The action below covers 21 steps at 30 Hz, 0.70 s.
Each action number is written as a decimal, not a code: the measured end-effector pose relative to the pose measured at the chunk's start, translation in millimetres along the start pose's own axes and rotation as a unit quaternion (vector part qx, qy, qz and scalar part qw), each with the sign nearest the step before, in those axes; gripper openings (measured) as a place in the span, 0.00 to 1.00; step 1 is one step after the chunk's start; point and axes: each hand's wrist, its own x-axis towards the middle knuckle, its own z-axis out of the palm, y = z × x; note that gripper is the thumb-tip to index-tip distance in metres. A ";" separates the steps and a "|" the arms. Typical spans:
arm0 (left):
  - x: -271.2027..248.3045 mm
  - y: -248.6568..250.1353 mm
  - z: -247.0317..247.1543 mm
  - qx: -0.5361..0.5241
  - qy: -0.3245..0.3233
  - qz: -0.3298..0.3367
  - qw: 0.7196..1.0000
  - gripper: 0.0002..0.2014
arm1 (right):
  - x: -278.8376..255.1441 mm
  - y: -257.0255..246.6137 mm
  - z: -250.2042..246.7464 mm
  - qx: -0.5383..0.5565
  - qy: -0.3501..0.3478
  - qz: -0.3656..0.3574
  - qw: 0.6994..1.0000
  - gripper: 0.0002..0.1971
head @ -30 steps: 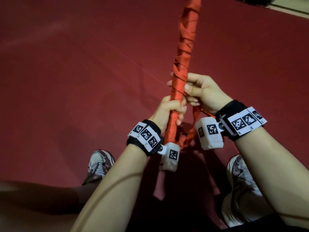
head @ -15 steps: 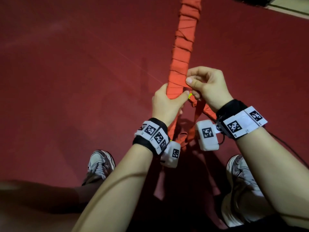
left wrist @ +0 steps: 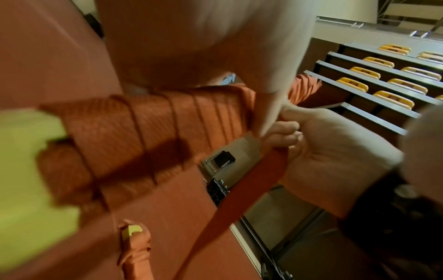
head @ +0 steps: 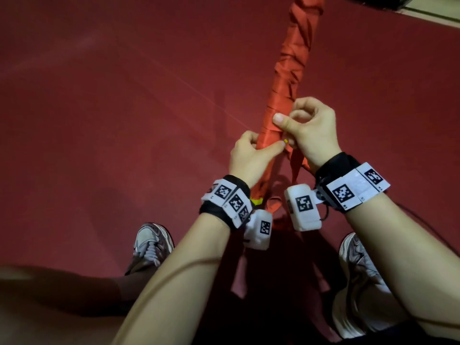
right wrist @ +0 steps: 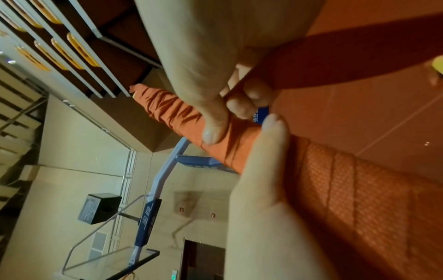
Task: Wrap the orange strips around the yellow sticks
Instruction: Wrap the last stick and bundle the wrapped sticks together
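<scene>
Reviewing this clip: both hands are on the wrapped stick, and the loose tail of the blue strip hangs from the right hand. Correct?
Not quite. The strip is orange, not blue; the left wrist view shows it running from the right hand. Both hands, left hand included, are on the stick.

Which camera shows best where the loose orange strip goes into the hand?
The left wrist view. There the loose orange strip runs up, unblocked, into the right hand, whose fingers pinch it. The head view shows only a short piece below that hand. The right wrist view shows a dark band partly behind the fingers.
</scene>
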 end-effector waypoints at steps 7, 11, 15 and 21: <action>-10.4 -1.1 8.3 0.116 0.131 0.128 0.976 0.16 | -2.8 -3.1 0.3 0.023 -0.007 0.015 1.000 0.10; -8.2 -0.4 3.3 0.040 0.081 0.118 0.989 0.16 | -5.7 -5.9 0.2 0.073 -0.091 0.014 0.993 0.17; -10.3 1.1 -2.0 -0.047 -0.012 0.092 0.995 0.11 | -5.1 -14.8 -4.2 -0.016 -0.188 -0.002 0.982 0.17; -3.1 0.6 -3.5 0.138 0.006 0.042 0.990 0.18 | -5.7 -8.8 2.3 -0.079 -0.107 -0.030 0.991 0.20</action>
